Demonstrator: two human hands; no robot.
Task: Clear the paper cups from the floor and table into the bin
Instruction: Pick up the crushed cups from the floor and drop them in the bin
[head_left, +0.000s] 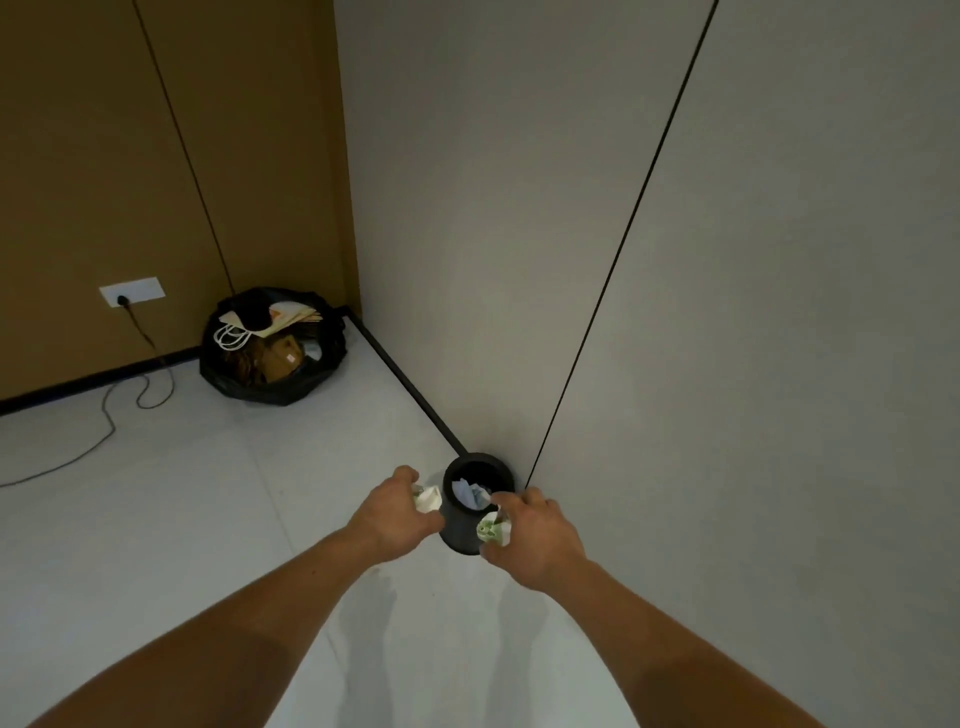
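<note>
Paper cups (427, 498), seemingly crumpled, flank bin (460, 538).

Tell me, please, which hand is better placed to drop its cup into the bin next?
Probably the right hand: its fingertips overlap the rim of the bin, and its green cup is beside the opening. The left hand holds its white cup just outside the rim. One view leaves height uncertain.
</note>
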